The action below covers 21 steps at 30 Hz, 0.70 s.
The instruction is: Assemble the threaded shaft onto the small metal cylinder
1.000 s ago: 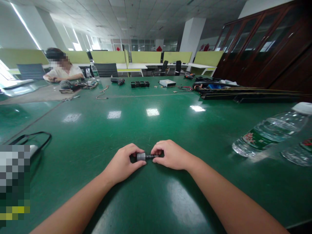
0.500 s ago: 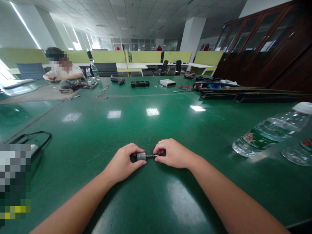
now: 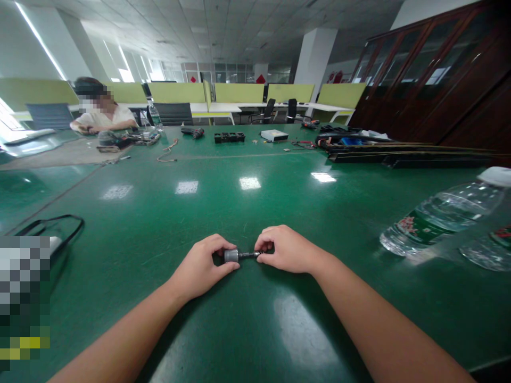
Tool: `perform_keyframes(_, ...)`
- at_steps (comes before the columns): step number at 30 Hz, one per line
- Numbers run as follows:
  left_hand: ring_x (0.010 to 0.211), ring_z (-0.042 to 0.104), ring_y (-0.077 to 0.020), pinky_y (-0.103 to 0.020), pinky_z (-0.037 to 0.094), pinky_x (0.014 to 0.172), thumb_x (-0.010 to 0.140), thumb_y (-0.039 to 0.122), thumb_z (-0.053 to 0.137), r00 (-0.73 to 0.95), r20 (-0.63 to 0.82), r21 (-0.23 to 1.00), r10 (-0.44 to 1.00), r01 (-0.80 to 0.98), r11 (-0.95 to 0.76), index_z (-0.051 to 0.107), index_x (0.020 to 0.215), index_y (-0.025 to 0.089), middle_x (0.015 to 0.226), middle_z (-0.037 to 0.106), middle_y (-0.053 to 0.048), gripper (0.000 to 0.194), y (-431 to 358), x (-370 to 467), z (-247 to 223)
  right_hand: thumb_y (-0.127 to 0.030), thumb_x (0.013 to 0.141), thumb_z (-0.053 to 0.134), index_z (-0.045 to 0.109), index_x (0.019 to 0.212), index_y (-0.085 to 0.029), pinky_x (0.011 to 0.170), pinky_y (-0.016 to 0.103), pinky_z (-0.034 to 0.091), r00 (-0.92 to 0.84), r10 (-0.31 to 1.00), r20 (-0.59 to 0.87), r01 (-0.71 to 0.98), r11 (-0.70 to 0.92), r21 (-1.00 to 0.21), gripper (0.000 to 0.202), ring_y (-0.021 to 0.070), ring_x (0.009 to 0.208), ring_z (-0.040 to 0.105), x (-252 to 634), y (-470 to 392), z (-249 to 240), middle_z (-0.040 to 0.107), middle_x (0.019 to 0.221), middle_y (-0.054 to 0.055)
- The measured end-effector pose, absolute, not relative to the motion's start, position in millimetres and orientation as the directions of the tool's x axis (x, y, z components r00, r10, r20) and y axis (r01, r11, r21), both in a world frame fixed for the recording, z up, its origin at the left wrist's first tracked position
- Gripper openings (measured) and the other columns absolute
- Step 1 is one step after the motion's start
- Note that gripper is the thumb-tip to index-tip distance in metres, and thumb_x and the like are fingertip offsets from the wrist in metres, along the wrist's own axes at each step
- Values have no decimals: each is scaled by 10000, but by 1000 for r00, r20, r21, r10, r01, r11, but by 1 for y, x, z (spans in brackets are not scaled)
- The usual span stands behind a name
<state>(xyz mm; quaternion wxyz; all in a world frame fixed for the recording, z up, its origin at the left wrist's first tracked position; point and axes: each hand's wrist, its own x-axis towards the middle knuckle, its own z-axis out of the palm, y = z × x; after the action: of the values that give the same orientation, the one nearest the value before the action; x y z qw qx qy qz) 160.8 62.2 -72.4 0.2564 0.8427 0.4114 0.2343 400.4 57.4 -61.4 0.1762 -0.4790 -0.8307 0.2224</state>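
Between thumb and fingers, my left hand grips a short grey metal cylinder, possibly a small motor, lying level just above or on the green table. A thin dark shaft runs from the cylinder's right side. Its far end is pinched by my right hand, whose curled fingers partly cover a shiny tip. I cannot tell whether that tip is a separate piece.
Two water bottles stand at the right. At the left lies a blurred-out object with a black strap. Farther back are a power drill, a black tray-like part, a white box and dark strips. A person sits far left.
My right hand has shifted slightly to the right along the shaft, showing a little more of its shiny end. My left hand holds still on the cylinder.
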Motion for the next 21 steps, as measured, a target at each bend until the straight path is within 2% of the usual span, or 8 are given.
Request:
perform_keyframes(10,819,614,-180,-299,490,748,788,312,723,555,189,621,810,571,-536,700,987,204,912,673,-36,227,62,155,-73,-198,710,720,743,807,-185,604,235,406,-437,898,42,763,395,-511,100,126,669,578,413,61,-59,671,754,14)
perform_keyframes(21,805,614,-179,-296,485,740,781,306,724,547,189,614,815,582,-533,701,974,202,895,673,-33,220,62,159,-72,-218,725,730,750,828,-189,641,241,436,-460,886,52,725,409,-554,109,130,690,607,406,59,-62,692,774,19)
